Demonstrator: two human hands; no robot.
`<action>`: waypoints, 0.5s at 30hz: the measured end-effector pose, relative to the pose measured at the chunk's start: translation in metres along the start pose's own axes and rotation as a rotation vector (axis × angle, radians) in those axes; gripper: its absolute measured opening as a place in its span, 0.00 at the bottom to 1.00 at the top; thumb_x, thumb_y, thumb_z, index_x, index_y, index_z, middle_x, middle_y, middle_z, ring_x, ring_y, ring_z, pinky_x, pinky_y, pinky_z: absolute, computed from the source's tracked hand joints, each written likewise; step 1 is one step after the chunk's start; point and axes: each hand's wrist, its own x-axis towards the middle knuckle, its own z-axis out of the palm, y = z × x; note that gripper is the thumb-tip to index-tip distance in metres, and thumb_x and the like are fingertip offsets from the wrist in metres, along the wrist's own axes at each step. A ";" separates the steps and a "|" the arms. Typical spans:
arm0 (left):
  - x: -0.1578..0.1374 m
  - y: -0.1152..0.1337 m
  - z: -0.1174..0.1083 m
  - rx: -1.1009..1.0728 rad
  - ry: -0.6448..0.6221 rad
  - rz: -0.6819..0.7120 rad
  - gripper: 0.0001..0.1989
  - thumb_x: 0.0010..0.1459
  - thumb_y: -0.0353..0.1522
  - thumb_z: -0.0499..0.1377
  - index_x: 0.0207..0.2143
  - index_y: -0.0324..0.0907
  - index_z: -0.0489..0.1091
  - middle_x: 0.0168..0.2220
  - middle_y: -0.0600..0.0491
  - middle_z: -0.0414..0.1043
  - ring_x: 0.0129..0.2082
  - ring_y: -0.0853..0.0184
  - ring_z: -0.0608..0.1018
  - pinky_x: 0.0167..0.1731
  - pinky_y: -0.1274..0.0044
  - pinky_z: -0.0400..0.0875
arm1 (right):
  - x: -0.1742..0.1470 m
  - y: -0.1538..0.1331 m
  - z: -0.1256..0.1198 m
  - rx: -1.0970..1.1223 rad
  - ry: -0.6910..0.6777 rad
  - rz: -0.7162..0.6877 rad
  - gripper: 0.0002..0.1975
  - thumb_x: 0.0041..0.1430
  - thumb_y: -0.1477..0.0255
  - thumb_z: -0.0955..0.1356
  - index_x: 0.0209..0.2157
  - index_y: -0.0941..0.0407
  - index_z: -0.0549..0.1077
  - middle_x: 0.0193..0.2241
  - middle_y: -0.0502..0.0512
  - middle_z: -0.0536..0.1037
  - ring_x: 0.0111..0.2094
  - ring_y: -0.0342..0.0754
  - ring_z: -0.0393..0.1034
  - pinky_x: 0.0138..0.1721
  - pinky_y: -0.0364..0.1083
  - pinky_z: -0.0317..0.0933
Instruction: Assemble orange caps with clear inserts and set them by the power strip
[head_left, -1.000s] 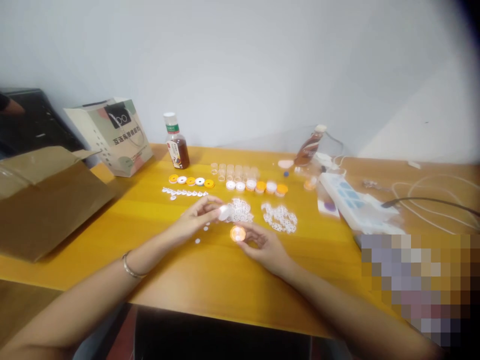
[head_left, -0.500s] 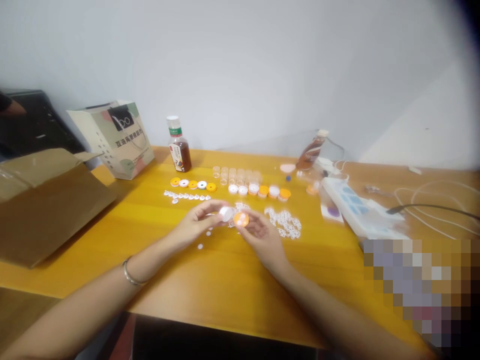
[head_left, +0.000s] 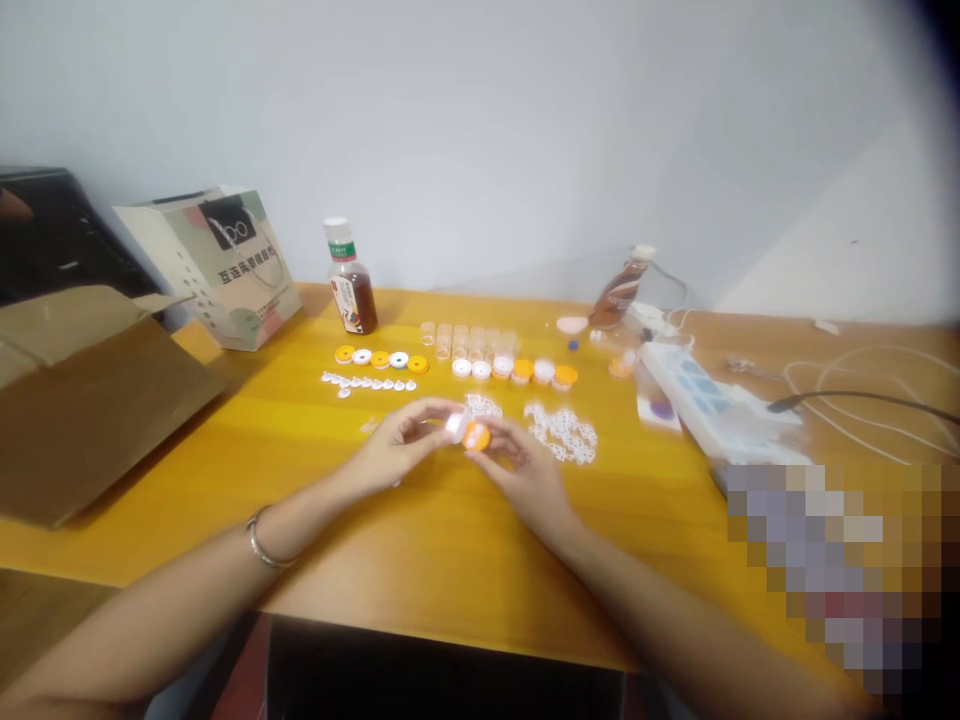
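Now, left fingers (head_left: 433, 438) pinch a white cap (head_left: 454, 427), right fingers (head_left: 504, 432) an orange cap (head_left: 478, 436); a slack pinch could drop either toward white pieces (head_left: 482, 404) beyond.

tabletop (head_left: 420, 570): glossy wood | carton (head_left: 90, 420): matt cardboard | bracelet (head_left: 256, 546): shiny metal | orange disc (head_left: 478, 435): smooth plastic | bag (head_left: 259, 275): smooth paper

Orange disc (head_left: 481, 437), white piece (head_left: 454, 426), yellow-brown table (head_left: 390, 580)
Disc row (head_left: 374, 361) alternates orange and white; flat cutouts (head_left: 574, 434) white; bag (head_left: 251, 275) cream with pink, green, black blocks; carton (head_left: 97, 410) brown
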 end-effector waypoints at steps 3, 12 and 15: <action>-0.001 0.000 0.001 -0.002 -0.006 -0.016 0.17 0.55 0.34 0.56 0.48 0.44 0.63 0.46 0.48 0.68 0.41 0.66 0.73 0.41 0.72 0.69 | -0.001 -0.001 0.000 -0.032 -0.001 -0.009 0.16 0.49 0.70 0.68 0.43 0.53 0.70 0.37 0.54 0.76 0.33 0.46 0.72 0.41 0.50 0.67; -0.007 0.000 0.011 0.197 0.040 0.078 0.17 0.54 0.34 0.57 0.47 0.44 0.65 0.45 0.47 0.69 0.40 0.65 0.74 0.41 0.69 0.69 | -0.002 -0.002 0.000 -0.084 -0.003 -0.049 0.17 0.49 0.71 0.68 0.44 0.50 0.71 0.39 0.53 0.76 0.33 0.45 0.72 0.41 0.49 0.67; -0.009 -0.002 0.013 0.313 0.068 0.158 0.17 0.54 0.34 0.58 0.47 0.45 0.66 0.43 0.48 0.69 0.39 0.66 0.73 0.42 0.70 0.68 | -0.003 -0.002 0.000 -0.101 -0.011 -0.072 0.16 0.50 0.71 0.68 0.43 0.49 0.72 0.38 0.52 0.77 0.32 0.46 0.72 0.40 0.50 0.67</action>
